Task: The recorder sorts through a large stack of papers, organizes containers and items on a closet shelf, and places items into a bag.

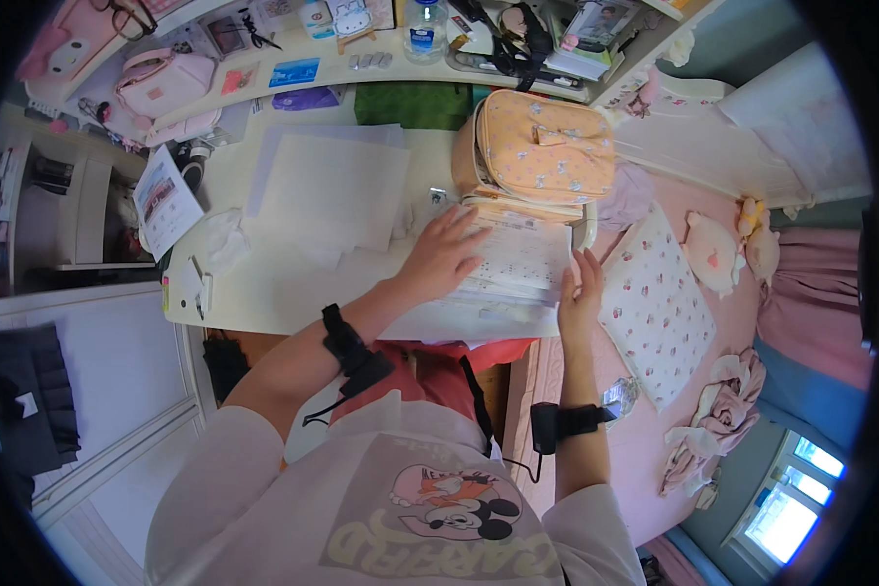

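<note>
Papers (518,264), a printed stack of sheets, lie at the centre of the frame on the right end of a white desk (264,283), just below an orange backpack (542,146) patterned with small bows. The left hand (444,256) lies flat on the stack with its fingers spread and stretched out, palm down, pressing on the top sheet rather than closing around anything. The right hand (578,291) stands open at the stack's right edge, fingers straight and together, its palm against the side of the sheets; it grasps nothing that can be seen. Each forearm wears 1 black strapped device with a cable.

Left of the stack, toward the upper centre of the frame, several loose white sheets (337,190) lie overlapping on the desk. A green cloth (412,104) sits above them at the desk's back edge. A leaflet (164,200) hangs over the desk's left end. In the upper left a pink bag (161,83) rests on a shelf. At the top centre stands a clear water bottle (426,27). On the right side of the frame a pink bed holds a flowered pillow (654,303) and a pink plush toy (711,252).
</note>
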The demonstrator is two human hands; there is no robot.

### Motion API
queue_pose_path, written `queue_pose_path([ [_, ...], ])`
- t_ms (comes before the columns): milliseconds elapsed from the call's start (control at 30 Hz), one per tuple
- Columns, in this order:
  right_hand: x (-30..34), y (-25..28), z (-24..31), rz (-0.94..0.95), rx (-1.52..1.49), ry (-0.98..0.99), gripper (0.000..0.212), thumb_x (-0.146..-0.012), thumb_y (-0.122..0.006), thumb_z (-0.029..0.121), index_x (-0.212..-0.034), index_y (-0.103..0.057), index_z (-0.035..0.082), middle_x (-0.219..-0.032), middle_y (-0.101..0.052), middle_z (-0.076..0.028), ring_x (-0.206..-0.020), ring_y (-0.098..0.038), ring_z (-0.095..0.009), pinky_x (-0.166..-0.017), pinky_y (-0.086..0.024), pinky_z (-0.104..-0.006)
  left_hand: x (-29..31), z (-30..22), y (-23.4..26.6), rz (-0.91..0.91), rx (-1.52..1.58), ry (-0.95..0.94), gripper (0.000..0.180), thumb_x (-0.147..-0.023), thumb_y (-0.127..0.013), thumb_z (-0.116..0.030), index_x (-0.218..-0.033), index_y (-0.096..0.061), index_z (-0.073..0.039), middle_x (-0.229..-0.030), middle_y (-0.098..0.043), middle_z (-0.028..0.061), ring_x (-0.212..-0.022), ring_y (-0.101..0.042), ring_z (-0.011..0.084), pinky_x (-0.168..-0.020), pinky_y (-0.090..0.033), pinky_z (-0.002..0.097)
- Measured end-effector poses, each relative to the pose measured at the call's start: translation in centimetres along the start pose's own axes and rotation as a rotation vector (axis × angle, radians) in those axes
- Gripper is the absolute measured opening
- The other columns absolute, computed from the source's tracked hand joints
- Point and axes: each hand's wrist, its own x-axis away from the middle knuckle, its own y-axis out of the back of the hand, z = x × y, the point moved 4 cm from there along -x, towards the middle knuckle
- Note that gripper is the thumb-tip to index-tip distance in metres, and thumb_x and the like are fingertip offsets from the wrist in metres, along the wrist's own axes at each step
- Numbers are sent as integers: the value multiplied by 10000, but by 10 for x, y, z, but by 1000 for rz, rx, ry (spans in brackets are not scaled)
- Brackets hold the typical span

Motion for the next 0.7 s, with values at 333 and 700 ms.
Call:
queue_pose_path([
  [333,24,-52,-45,153,-148,-98,558,-838,-560,240,-1291,-334,5,-1309,-344,-215,-1193,-365,-325,-977,-302,-403,45,46,-58,14,-8,194,660,-763,-624,-297,-1331,-322,-150,-1364,-274,172,-1275,-218,356,-1021,-218,478],
  [700,33,-33,-94,379,-981,-1138,829,-821,-394,622,-1318,-266,-30,-1309,-363,-149,-1193,-338,-256,-1001,-256,-384,42,78,-52,89,1119,1102,730,-708,-705,-282,-1214,-348,103,-1163,-484,199,-1032,-527,256,-829,-473,346],
])
